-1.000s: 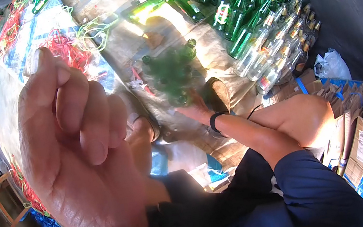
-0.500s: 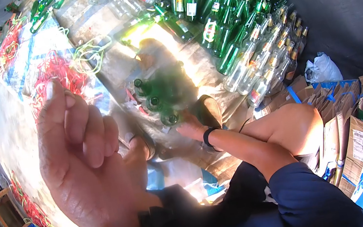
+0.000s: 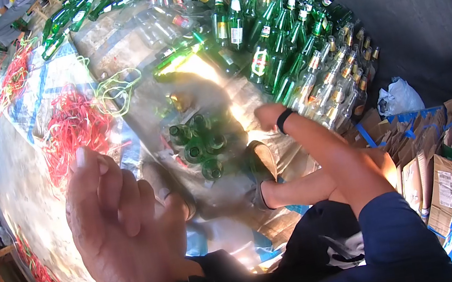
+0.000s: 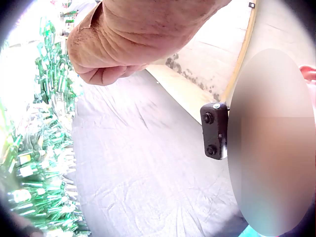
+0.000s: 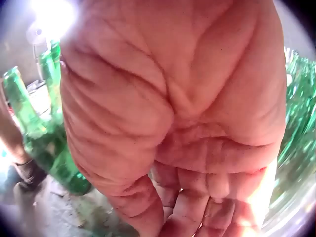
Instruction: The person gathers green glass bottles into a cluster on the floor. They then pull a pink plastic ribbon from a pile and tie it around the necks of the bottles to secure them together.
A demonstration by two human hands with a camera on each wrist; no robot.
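Several green bottles (image 3: 212, 169) stand upright in a tight group on the ground between the feet. To the right of them, my right hand (image 3: 268, 115) is held apart from the group, near the lying clear bottles (image 3: 335, 76). In the right wrist view its palm (image 5: 168, 98) faces the camera with fingers loosely bent and nothing in them, and green bottles (image 5: 32, 131) show at the left. My left hand (image 3: 122, 219) is raised close to the head camera, its fingers loosely curled around nothing.
A large pile of green bottles (image 3: 275, 41) lies at the back right against a dark sheet (image 3: 412, 29). Red plastic strings (image 3: 74, 122) lie tangled at the left. Folded cardboard (image 3: 442, 181) is stacked at the right, beside a white plastic bag (image 3: 398, 96).
My right hand has left the standing green bottles and moved up and to the right. The bottles, blurred earlier, now stand still together. My left hand stays raised with nothing in it.
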